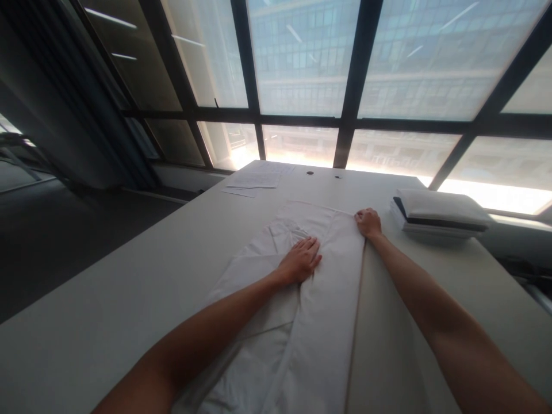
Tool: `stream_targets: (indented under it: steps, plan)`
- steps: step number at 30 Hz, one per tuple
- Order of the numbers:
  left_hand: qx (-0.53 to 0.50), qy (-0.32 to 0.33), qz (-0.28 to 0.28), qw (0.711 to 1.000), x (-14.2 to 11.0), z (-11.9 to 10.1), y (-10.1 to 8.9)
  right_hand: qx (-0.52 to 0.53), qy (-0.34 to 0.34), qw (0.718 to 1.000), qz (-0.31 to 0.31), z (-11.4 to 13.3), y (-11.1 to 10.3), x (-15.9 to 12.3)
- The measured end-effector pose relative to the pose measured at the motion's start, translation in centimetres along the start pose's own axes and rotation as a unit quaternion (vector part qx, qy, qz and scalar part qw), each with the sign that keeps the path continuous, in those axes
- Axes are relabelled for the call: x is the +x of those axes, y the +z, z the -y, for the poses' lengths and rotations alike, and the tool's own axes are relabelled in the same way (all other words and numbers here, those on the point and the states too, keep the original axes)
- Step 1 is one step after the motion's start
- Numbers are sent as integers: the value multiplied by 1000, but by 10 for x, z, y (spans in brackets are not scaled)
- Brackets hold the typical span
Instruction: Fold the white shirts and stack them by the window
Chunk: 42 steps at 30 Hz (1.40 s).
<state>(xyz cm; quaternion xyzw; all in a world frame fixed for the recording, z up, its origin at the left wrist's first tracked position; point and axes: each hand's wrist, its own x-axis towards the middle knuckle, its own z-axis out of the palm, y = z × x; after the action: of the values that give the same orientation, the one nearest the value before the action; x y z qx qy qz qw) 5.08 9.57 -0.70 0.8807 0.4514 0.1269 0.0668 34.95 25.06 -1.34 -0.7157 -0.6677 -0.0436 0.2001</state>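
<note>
A left hand (301, 260) presses flat on white fabric (330, 287), fingers extended. Beyond it, the right hand (368, 222) pinches the fabric's far corner.

Single head view, looking forward and down over near tabletop (142, 276)

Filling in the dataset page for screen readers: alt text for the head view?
Two bare hands work on a white cloth laid on a white table: the left hand lies flat on it, the right hand grips its far right corner. Papers and a folded stack lie beyond, before large windows.
</note>
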Motion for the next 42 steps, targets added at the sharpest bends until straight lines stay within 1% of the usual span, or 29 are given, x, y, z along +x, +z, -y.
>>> stream_targets:
  steps: [2, 3, 8, 13, 19, 24, 29, 33, 35, 36, 37, 38, 39, 40, 41, 42]
  plan:
    - [-9, -4, -4, 1000, 0, -1, -1, 12, 11, 1000, -17, -12, 0, 4]
    - [-12, -5, -6, 1000, 0, -1, -2, 17, 17, 1000, -15, -16, 1, 6]
    - [-19, -10, -9, 1000, -1, -2, -4, 37, 47, 998, 22, -25, 1, 13]
    - [-18, -14, -5, 1000, -2, -2, -6, 43, 71, 996, 43, -30, -1, 19]
    - [-12, -9, 15, 1000, -3, -4, -10, 3, 55, 996, 71, -39, -4, 25]
    - [-13, 13, 40, 999, -5, -4, -10, -10, 60, 995, 77, -37, -2, 28]
    - [-5, 35, 57, 998, -7, -1, -11, -17, 64, 995, 68, -34, 1, 23]
    - [5, 57, 69, 996, -8, -1, -11, 4, 83, 996, 37, -32, -5, 19]
    - [11, 64, 71, 995, -7, -1, -11, 13, 104, 994, 13, -23, -10, 15]
    - [13, 66, 71, 995, -7, -1, -11, 18, 99, 995, 1, -14, -12, 11]
    - [15, 68, 71, 995, -7, -1, -11, 25, 78, 997, -9, -2, -14, 5]
    - [17, 70, 71, 995, -7, -1, -11, 36, 42, 998, -15, 13, -15, -4]
    - [18, 71, 70, 995, -6, -2, -11, 53, -24, 998, -6, 29, -14, -15]
    - [20, 72, 67, 995, -6, -2, -10, 66, -95, 993, 15, 45, -13, -28]
    - [22, 73, 63, 995, -6, -2, -10, 74, -171, 981, 50, 61, -11, -41]
    - [23, 73, 57, 995, -6, -2, -9, 79, -227, 967, 87, 74, -9, -54]
